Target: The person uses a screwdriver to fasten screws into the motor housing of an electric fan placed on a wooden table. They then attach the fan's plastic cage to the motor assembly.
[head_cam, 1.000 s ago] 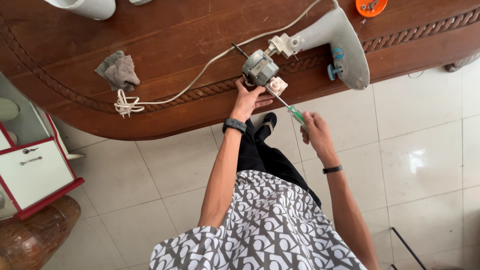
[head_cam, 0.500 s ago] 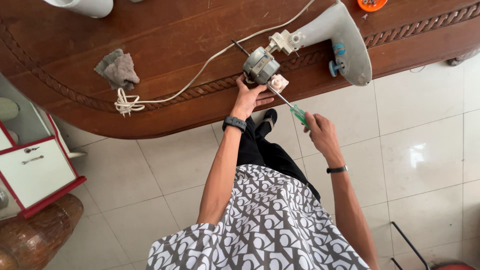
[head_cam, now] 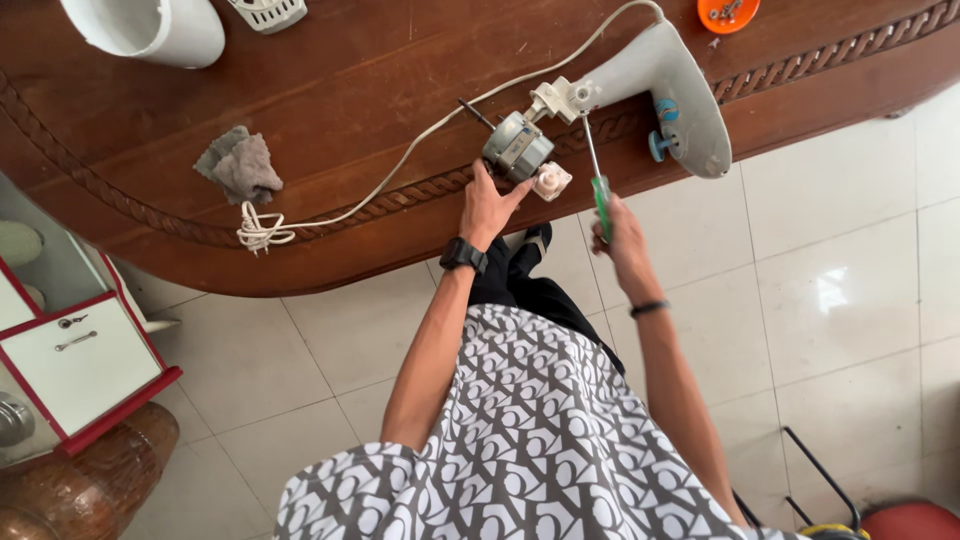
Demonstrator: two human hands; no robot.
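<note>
A grey fan motor (head_cam: pixel 517 148) lies on the brown wooden table (head_cam: pixel 350 70), joined to a white fan neck and body (head_cam: pixel 665 85). My left hand (head_cam: pixel 487 205) rests against the motor's near side, fingers spread on it. My right hand (head_cam: pixel 617 232) grips a green-handled screwdriver (head_cam: pixel 598 185). Its shaft points up at the white bracket (head_cam: pixel 560 97) between motor and neck. A small white gear piece (head_cam: pixel 551 180) hangs just beside the motor at the table edge.
A white power cord (head_cam: pixel 400 160) runs across the table to a coiled bundle (head_cam: pixel 260 230). A grey rag (head_cam: pixel 240 165), a white housing (head_cam: pixel 150 28) and an orange dish (head_cam: pixel 728 12) lie on the table. A white cabinet with red trim (head_cam: pixel 70 350) stands at left.
My right hand has swung the screwdriver from the gear piece up to the bracket, so the shaft now stands nearly vertical. The left hand stays on the motor.
</note>
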